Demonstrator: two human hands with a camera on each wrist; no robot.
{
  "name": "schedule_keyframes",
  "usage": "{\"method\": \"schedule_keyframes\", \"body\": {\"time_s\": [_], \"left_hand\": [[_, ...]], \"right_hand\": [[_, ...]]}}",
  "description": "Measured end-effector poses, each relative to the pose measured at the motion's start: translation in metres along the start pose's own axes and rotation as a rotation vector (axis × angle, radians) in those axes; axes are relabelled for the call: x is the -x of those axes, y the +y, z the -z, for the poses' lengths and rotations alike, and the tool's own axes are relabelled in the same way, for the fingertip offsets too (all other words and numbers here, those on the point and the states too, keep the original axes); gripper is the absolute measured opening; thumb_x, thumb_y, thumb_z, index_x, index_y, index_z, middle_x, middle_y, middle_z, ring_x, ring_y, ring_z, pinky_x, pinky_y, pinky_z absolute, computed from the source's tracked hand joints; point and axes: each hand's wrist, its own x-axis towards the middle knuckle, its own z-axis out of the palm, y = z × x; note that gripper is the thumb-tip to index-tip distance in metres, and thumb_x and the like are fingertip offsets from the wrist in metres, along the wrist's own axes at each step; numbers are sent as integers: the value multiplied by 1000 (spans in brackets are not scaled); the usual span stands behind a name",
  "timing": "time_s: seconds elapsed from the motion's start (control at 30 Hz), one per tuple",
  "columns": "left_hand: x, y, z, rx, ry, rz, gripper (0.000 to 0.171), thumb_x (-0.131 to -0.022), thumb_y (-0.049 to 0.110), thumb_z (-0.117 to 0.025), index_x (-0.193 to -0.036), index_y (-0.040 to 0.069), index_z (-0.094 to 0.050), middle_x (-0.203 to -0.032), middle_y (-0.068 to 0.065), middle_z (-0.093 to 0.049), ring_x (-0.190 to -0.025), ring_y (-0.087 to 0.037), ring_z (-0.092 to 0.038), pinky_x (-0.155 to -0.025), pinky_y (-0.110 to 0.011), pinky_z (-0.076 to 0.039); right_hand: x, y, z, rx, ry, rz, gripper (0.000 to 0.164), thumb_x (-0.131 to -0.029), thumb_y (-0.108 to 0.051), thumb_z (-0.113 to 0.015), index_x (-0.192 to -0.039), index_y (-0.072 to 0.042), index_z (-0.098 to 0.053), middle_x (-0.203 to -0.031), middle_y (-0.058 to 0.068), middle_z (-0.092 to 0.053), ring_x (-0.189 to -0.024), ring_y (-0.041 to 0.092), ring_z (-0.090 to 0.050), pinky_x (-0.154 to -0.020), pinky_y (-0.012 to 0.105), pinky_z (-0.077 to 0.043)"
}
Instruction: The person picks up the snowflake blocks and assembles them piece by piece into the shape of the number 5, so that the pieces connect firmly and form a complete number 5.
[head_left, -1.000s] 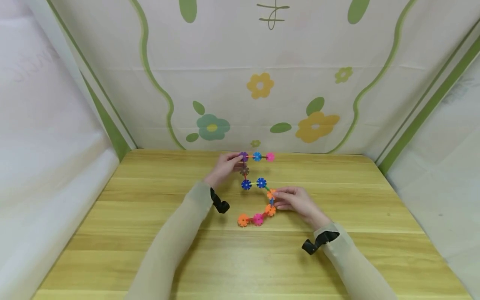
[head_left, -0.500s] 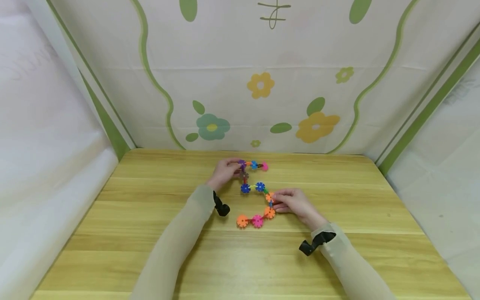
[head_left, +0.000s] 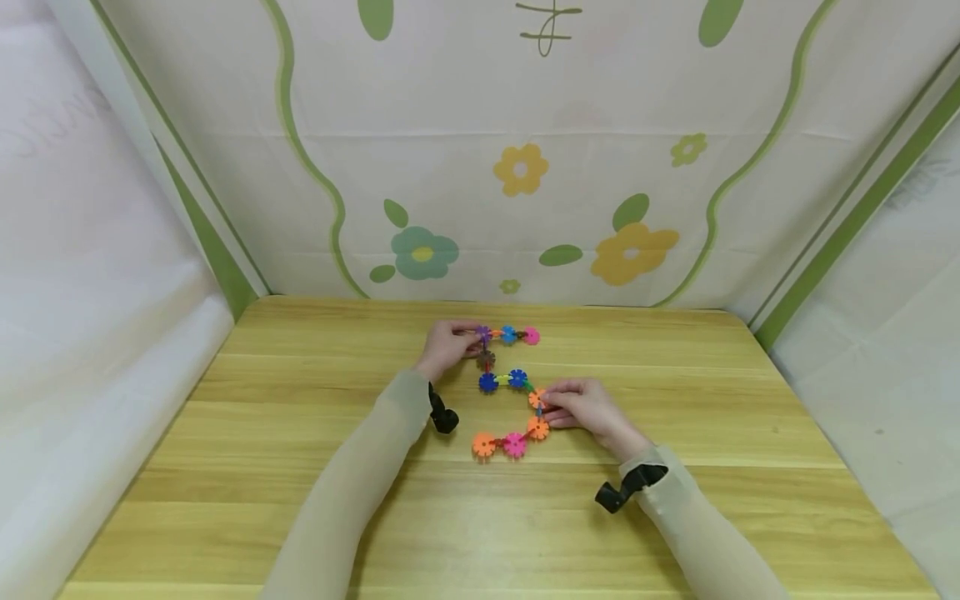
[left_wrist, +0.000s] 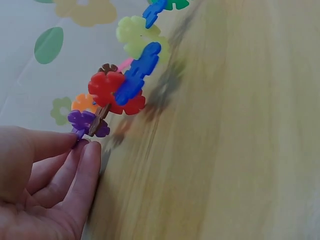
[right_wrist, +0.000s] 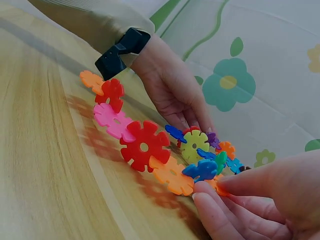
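Observation:
A chain of flower-shaped plastic interlocking discs [head_left: 488, 382] in several colours bends like a figure 5 over the wooden table. My left hand [head_left: 444, 348] pinches the purple disc [left_wrist: 81, 120] at its far left corner between thumb and fingers. From there a short row runs right to a pink disc [head_left: 532, 335]. On the chain's right bend, my right hand [head_left: 590, 410] pinches an orange disc [head_left: 536, 399], partly hidden by the fingertips. The near row ends at another orange disc [head_left: 483, 445]. Shadows lie under the chain in both wrist views.
The wooden table [head_left: 480, 533] reaches back to a white cloth wall [head_left: 465, 183] printed with flowers. White cloth also hangs at both sides. Each wrist wears a black strap with a camera [head_left: 442, 417].
The chain's far end has come down and toward me in the head view, with my left hand following it. My right hand has shifted slightly nearer. Both hands keep their pinch.

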Motion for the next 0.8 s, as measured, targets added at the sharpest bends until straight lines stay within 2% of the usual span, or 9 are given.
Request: {"method": "schedule_keyframes", "body": {"time_s": [0.4,0.8], "left_hand": [[2,4,-3,-41,33,18,24,-101,4,-64,-124,1,-71,-108,-15,-71,-85,-21,-72,-72,-29,-60],[1,4,-4,-59,60,6,25,-100,3,-65,-125,0,-70,-108,-15,-71,-85,-23,-72,-72,-29,-60]], "right_hand": [[1,-3,-2,22,-16,11,38,-102,-8,-64,-132,13,-57,-103,18,-72,-82,22,-73,-75,34,-61],[2,-3,-4,19,-15,27,36,-100,-6,-64,-130,14,-59,-105,20,-72,-81,23,-74,-74,35,-61]]}}
